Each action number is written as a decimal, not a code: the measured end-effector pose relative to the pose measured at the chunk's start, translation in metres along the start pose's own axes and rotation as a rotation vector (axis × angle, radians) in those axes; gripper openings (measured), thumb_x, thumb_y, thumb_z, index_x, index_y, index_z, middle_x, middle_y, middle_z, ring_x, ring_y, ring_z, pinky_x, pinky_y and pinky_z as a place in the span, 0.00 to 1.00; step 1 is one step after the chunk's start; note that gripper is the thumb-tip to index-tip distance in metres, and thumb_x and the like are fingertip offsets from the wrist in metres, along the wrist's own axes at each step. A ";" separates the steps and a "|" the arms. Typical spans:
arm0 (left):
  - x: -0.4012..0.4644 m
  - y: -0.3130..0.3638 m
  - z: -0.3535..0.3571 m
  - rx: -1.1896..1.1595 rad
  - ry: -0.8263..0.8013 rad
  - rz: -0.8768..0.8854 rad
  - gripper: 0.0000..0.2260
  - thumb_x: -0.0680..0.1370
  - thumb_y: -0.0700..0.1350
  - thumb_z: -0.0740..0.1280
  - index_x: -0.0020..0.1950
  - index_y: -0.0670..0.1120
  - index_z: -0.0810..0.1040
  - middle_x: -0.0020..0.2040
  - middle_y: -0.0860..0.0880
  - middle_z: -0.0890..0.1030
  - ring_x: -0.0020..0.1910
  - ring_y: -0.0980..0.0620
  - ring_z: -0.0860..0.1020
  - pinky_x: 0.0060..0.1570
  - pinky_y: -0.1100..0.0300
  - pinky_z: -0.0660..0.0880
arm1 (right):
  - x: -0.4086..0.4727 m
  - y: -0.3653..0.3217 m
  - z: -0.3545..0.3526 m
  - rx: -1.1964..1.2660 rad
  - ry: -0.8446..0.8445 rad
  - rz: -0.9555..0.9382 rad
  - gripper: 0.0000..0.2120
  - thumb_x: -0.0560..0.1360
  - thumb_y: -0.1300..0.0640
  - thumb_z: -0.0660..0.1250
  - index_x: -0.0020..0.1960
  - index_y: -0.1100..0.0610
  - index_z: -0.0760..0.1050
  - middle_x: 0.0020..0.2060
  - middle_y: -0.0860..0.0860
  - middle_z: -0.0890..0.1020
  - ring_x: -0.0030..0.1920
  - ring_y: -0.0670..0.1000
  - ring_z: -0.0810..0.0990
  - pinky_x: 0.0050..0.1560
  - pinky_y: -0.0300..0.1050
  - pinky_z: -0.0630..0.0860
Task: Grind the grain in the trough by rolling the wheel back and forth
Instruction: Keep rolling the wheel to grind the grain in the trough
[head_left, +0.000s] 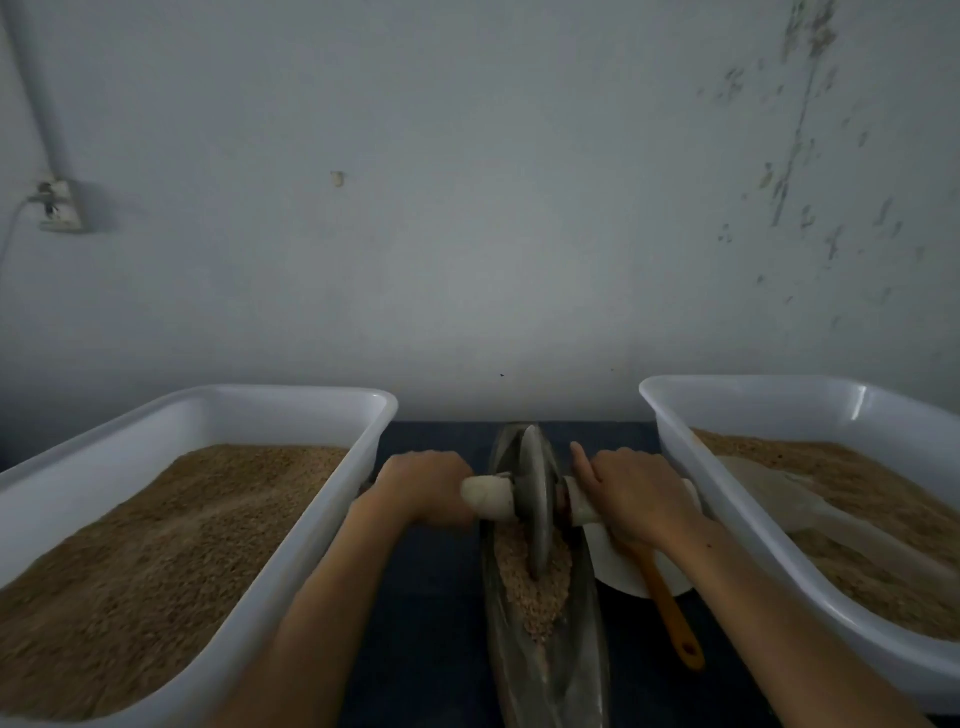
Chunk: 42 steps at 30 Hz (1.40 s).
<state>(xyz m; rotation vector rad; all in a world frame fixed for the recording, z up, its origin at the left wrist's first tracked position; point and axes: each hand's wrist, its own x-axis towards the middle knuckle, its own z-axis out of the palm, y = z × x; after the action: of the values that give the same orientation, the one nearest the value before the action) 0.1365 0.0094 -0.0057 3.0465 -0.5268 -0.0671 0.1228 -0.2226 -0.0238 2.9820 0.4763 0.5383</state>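
A narrow boat-shaped metal trough (589, 660) runs away from me down the middle of the dark table. Pale crushed grain (540, 597) lies along its groove. A grey metal wheel (537, 509) stands upright in the trough's far half, its lower edge sunk in the grain. A pale axle handle (491, 498) sticks out on each side. My left hand (423, 488) grips the left end of the handle. My right hand (634, 493) lies over the right end, fingers wrapped round it, index finger pointing forward.
A white tub (332, 499) full of brown grain stands at the left, a second white tub (727, 499) with grain at the right. A white plate (618, 566) and an orange-handled tool (670, 608) lie between trough and right tub. A wall rises right behind.
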 end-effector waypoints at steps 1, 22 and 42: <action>0.001 0.000 0.003 0.050 0.073 0.010 0.09 0.73 0.52 0.68 0.51 0.51 0.78 0.44 0.51 0.80 0.41 0.53 0.76 0.42 0.58 0.69 | -0.001 0.000 0.002 -0.004 0.047 0.001 0.22 0.83 0.55 0.50 0.76 0.56 0.55 0.43 0.53 0.75 0.41 0.53 0.76 0.35 0.45 0.66; -0.007 0.005 -0.006 -0.032 -0.334 -0.059 0.05 0.72 0.42 0.71 0.38 0.48 0.76 0.33 0.51 0.81 0.31 0.57 0.77 0.37 0.65 0.73 | -0.013 -0.001 -0.039 0.412 -0.393 -0.076 0.14 0.81 0.38 0.50 0.39 0.42 0.63 0.37 0.41 0.72 0.38 0.41 0.70 0.39 0.41 0.65; 0.003 0.003 0.013 0.180 0.404 -0.174 0.09 0.76 0.50 0.65 0.56 0.53 0.74 0.51 0.51 0.80 0.51 0.50 0.79 0.46 0.58 0.69 | -0.009 -0.012 -0.003 -0.023 0.048 0.119 0.22 0.73 0.64 0.62 0.65 0.53 0.63 0.59 0.50 0.73 0.59 0.54 0.71 0.55 0.48 0.63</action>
<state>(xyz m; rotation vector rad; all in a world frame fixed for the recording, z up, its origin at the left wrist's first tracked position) 0.1379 0.0054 -0.0189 3.1371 -0.2491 0.6067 0.1106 -0.2144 -0.0253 2.9953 0.2944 0.6228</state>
